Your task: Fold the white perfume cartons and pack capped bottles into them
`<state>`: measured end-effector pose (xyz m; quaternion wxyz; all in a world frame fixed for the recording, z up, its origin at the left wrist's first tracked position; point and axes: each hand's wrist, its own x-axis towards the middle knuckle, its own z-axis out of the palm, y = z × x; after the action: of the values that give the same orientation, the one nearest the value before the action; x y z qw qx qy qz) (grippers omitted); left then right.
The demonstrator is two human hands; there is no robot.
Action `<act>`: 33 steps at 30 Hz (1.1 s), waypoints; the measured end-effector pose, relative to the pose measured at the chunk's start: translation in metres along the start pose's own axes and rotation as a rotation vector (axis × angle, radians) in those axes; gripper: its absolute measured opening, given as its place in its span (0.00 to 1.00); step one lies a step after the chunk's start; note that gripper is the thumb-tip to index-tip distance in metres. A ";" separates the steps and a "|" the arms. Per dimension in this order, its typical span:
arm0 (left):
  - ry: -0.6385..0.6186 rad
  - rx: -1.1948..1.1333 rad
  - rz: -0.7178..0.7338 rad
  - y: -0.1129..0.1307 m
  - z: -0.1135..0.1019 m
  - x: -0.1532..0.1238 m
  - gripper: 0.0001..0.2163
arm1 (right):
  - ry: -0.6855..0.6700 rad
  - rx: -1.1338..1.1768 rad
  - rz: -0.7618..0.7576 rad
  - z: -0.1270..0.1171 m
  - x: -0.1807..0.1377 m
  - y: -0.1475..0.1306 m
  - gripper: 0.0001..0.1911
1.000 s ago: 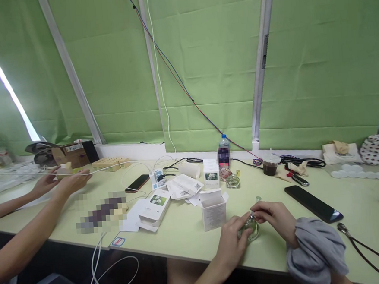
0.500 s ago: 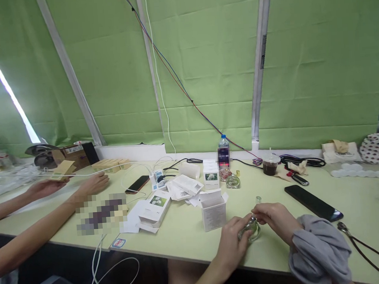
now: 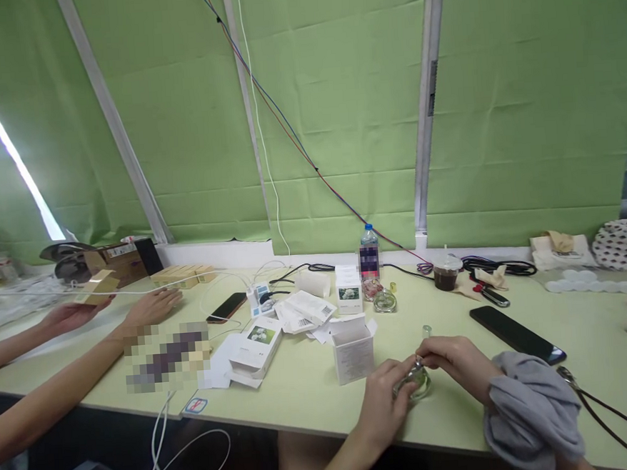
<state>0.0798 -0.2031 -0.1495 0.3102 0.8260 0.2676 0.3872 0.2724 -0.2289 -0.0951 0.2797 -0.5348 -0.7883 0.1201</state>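
While your left hand (image 3: 382,402) cups small glass bottle (image 3: 414,382) at near table edge (image 3: 304,414), right of open white box (image 3: 352,348), right hand (image 3: 454,360) pinches its metal neck, fingers closed. Risk, as judgement: smooth glass could slip from grip, roll off near edge. Loose cap (image 3: 426,331) just beyond could get knocked. Wrists low over table, grey sleeve (image 3: 530,409) bunched on right forearm. Co-worker's hands far left, well apart.

Soft, even daylight through green blinds; wide-angle edge distortion.
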 end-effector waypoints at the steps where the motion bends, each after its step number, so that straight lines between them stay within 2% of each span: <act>1: 0.001 0.000 -0.001 0.000 0.000 0.000 0.18 | 0.001 0.016 0.000 -0.001 0.000 0.001 0.10; 5: 0.003 -0.001 -0.007 0.003 -0.001 0.001 0.17 | 0.006 0.090 0.022 0.000 0.001 0.005 0.10; 11: 0.010 -0.012 -0.021 0.005 -0.001 0.001 0.17 | 0.027 0.132 0.066 0.002 0.000 0.008 0.15; 15: 0.008 -0.011 -0.022 0.005 -0.002 0.000 0.17 | 0.051 0.072 0.121 0.000 -0.001 0.004 0.18; 21: 0.007 -0.010 -0.013 0.007 -0.003 0.001 0.17 | 0.101 -0.079 0.138 0.003 -0.001 -0.006 0.18; 27: 0.012 -0.022 -0.008 0.005 -0.001 0.001 0.18 | 0.041 -0.013 0.076 0.004 0.001 -0.005 0.11; 33: 0.008 -0.026 -0.009 0.005 -0.001 0.000 0.17 | -0.003 0.080 0.099 -0.001 0.000 0.001 0.18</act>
<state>0.0798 -0.2059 -0.1452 0.3217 0.8191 0.2673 0.3926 0.2740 -0.2286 -0.0946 0.2932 -0.5612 -0.7560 0.1659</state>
